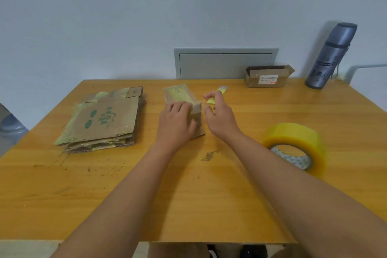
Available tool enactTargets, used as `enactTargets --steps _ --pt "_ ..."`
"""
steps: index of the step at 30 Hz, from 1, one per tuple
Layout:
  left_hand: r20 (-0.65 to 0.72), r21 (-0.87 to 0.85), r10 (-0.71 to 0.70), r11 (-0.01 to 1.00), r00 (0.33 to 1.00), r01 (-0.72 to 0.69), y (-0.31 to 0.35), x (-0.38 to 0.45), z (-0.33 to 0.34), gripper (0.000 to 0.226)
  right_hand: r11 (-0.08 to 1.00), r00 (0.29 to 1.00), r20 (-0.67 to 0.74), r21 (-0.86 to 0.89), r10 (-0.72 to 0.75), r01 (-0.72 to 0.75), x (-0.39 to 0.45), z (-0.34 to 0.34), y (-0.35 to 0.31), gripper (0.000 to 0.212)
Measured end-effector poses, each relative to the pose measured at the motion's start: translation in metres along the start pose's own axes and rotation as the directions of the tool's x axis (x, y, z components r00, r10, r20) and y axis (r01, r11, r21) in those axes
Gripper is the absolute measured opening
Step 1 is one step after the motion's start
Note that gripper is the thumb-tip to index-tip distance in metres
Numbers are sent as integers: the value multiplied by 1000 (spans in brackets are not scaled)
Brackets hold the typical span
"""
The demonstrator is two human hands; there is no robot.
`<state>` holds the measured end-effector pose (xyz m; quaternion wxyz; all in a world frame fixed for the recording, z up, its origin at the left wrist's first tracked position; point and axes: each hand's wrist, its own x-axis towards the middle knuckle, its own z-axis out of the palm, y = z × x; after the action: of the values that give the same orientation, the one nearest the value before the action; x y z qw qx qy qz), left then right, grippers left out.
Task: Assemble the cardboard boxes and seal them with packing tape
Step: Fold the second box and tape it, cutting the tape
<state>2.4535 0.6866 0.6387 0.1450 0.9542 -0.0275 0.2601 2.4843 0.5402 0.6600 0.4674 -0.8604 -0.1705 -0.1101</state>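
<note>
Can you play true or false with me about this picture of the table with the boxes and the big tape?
1. The roll of tape lies on the table, right of both hands. True.
2. The left hand is holding the grey bottle. False: it rests on the small box; the bottle stands alone by the wall.
3. The right hand pinches a yellowish strip of tape. True.
4. The flat boxes are piled right of the hands. False: the pile lies to their left.
5. The open labelled box sits at the table's far edge. True.
</note>
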Motion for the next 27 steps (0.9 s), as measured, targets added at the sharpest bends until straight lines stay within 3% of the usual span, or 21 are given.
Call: enactTargets --steps 6,9,18,23,27 --pt "29 -233 -218 948 975 219 9 -19 12 58 998 994 93 -6 58 -58 1 13 1 29" --pt "19 -379 -265 891 964 252 14 -21 15 69 992 988 115 57 102 -109 -6 15 0 32" --pt "112 -688 -431 617 895 383 14 -24 10 86 955 993 93 277 79 -102 -31 22 3 47" --pt "180 -770 -437 495 881 403 13 -27 12 78 953 993 94 288 68 -93 -37 31 7 45" --pt "112 -812 -497 454 861 368 14 -34 -3 57 922 995 76 378 61 -85 -42 28 5 42"
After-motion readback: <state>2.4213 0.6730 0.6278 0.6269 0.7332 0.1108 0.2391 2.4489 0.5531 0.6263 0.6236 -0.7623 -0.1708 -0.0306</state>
